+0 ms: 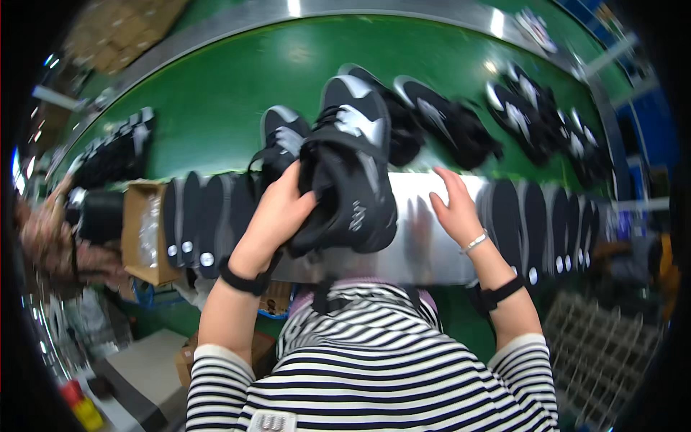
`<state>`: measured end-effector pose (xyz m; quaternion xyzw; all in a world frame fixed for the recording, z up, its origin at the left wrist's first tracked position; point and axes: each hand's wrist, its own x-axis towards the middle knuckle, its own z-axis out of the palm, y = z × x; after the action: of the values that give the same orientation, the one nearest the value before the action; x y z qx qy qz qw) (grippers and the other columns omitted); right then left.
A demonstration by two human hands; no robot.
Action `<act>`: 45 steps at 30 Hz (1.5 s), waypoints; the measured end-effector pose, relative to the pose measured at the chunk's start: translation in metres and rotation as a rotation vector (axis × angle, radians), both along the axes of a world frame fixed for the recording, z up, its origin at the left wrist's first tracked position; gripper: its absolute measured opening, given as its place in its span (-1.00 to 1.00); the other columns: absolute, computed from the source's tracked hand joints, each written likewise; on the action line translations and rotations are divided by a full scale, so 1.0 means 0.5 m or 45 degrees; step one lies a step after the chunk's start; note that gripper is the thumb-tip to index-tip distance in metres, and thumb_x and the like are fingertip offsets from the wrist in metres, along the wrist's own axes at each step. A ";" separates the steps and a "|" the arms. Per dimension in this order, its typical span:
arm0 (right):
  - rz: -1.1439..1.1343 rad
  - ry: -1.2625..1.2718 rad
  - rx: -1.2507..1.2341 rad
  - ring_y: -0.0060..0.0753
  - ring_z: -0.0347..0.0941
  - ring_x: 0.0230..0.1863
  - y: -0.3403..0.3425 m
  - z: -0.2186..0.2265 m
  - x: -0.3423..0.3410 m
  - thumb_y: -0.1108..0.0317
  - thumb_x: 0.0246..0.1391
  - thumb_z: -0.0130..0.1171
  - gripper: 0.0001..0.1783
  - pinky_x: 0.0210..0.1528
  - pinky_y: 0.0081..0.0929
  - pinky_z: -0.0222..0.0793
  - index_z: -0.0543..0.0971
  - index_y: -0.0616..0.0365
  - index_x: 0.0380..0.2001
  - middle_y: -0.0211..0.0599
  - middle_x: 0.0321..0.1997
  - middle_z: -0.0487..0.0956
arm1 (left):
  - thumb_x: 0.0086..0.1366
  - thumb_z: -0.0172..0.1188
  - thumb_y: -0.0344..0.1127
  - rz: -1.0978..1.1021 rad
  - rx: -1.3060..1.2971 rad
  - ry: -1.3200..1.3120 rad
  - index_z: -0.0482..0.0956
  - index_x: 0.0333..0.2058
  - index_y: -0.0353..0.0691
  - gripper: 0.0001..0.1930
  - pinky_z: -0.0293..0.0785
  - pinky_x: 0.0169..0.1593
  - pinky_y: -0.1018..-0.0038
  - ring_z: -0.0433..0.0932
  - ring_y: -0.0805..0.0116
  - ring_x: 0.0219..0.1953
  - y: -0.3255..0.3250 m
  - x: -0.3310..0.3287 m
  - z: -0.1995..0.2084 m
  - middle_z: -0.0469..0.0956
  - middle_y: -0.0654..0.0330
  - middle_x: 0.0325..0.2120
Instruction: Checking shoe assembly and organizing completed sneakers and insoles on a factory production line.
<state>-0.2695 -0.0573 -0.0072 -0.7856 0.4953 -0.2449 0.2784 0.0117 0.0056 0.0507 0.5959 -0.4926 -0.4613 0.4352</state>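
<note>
My left hand (277,210) is closed on the side of a black sneaker (363,169) with silver-grey patches, at the collar. The sneaker is tilted, its toe pointing away from me, above a shiny metal ledge (425,234). To the right of the sneaker, my right hand (458,210) is raised over the ledge with thumb and fingers apart, touching nothing. Just behind my left hand is another black sneaker (284,133), partly hidden. Dark insoles with white round marks lie in rows on the ledge, one row of insoles (211,227) at left and more insoles (502,212) at right.
Beyond the ledge runs a green belt (237,65) carrying several black sneakers (450,119). An open cardboard box (140,234) with clear plastic stands at left, near another person's blurred arm (54,230). A wire rack (597,353) is at lower right.
</note>
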 end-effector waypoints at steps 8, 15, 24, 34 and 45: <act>0.085 0.386 -0.327 -0.03 0.15 0.04 -0.143 -0.041 0.133 0.37 -0.27 0.16 -0.46 0.01 -0.26 0.13 0.32 0.04 -0.09 -0.04 0.03 0.24 | -0.04 -0.08 -0.41 0.412 0.210 -1.079 0.17 0.01 -0.15 -0.47 0.36 -0.21 0.19 0.47 0.01 -0.29 -0.220 0.219 0.014 0.49 -0.09 -0.38; 0.040 0.552 -0.268 -0.21 0.21 -0.01 -0.173 -0.014 0.095 0.35 -0.39 0.25 -0.71 0.01 -0.21 0.03 0.44 0.05 -0.47 -0.24 -0.11 0.37 | -0.07 0.07 -0.33 0.628 -0.126 -1.069 0.24 -0.08 -0.20 -0.51 0.21 -0.13 0.18 0.31 0.07 -0.13 -0.157 0.087 -0.075 0.36 0.05 -0.20; -0.067 0.327 0.340 -0.16 0.35 -0.19 -0.246 -0.039 -0.075 0.39 -0.51 0.32 -0.65 -0.12 -0.30 0.23 0.48 0.17 -0.51 -0.13 -0.33 0.45 | 0.07 -0.01 -0.22 -0.140 0.233 -0.586 0.25 -0.04 -0.19 -0.56 0.18 -0.05 0.17 0.28 0.14 -0.04 -0.056 -0.125 -0.156 0.31 0.06 -0.10; -0.052 0.542 -0.067 -0.02 0.44 -0.42 -0.151 0.126 0.043 0.29 -0.50 0.32 -0.63 -0.32 -0.35 0.33 0.52 0.28 -0.53 0.02 -0.50 0.50 | 0.11 -0.03 -0.15 -0.204 0.131 -0.360 0.28 -0.08 -0.26 -0.57 0.27 -0.07 0.32 0.37 0.08 -0.13 -0.001 -0.140 -0.142 0.39 -0.01 -0.19; 0.267 0.525 -0.100 0.02 0.35 -0.34 0.159 0.089 0.039 0.26 -0.30 0.18 -0.69 -0.30 -0.19 0.27 0.47 0.21 -0.44 -0.03 -0.41 0.44 | -0.07 0.09 0.20 0.107 0.284 -0.211 -0.14 0.14 -0.17 -0.07 0.05 0.08 0.14 0.01 -0.28 0.05 0.076 -0.210 -0.161 -0.02 -0.33 -0.01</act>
<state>-0.2501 0.0221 0.0375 -0.8765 0.4473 -0.0682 0.1644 -0.0931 0.0434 -0.0295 0.6967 -0.4473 -0.4436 0.3431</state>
